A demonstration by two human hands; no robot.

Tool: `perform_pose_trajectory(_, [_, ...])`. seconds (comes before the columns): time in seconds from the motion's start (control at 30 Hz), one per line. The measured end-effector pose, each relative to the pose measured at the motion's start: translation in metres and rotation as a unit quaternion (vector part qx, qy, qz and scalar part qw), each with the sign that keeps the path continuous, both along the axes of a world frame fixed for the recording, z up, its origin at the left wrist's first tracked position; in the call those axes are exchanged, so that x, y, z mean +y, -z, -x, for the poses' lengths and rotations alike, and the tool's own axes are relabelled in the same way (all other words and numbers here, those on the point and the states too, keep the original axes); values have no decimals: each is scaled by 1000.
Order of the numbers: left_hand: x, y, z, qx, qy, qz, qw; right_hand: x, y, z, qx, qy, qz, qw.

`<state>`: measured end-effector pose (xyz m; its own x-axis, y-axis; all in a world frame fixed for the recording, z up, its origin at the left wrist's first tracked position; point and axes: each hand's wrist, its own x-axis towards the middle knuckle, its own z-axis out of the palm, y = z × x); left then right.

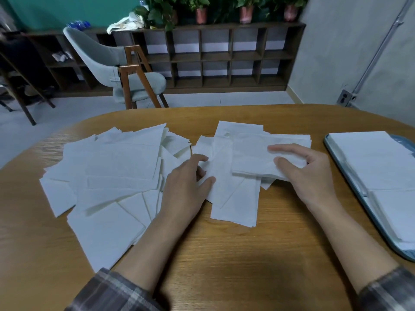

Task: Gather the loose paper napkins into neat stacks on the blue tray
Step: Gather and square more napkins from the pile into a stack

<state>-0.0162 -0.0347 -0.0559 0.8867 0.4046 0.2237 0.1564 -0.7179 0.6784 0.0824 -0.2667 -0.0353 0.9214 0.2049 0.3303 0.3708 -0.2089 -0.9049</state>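
A person sits at a rounded wooden desk (224, 254), both forearms in plaid sleeves (107, 292) reaching forward. The right grip (312, 176) is clenched on a small stack of napkins (253, 158): the forefinger lies stretched across the top, the thumb presses beside it, and the other fingers are hidden under the paper. The stack's near edge stands slightly raised above the scattered sheets (235, 203) that lie beneath it at the middle of the desk. The left grip (186, 187) rests on the left edge of those same sheets, its thumb on top of one napkin and its curled fingers pinching the paper's edge.

To the left, a broad heap of loose napkins (112, 171) is spread over the desk, sheets overlapping at many angles. At the right edge lies the blue tray (334, 158), well apart from the heap, carrying a squared stack (370, 158) at its far end and a second stack (397, 212) nearer the person.

Beyond the desk stand a grey chair (107, 55) with wooden legs, a low cubby shelf (224, 55) and potted plants (201, 14) on top of it.
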Motion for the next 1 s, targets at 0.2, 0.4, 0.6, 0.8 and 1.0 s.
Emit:
perform_pose_trajectory(0.2, [-2, -3, -2, -29, -21, 81, 996, -2, -1, -1, -5, 18, -10, 1000])
perform_pose_trajectory(0.4, [-8, -3, -8, -12, 1, 112, 994, -1, -1, 0, -10, 5, 3, 1000])
perform_pose_trajectory(0.6, [-3, -12, -4, -62, -25, 151, 986, -1, 0, 0, 9, -8, -12, 1000])
perform_pose_trajectory(0.8, [6, -30, 2, -128, -21, 292, 948, 0, 1, 0, 24, -28, -9, 999])
perform_pose_trajectory(1.0, [7, -38, 7, -105, 160, 483, 854, 2, -4, 1, 45, -67, 20, 997])
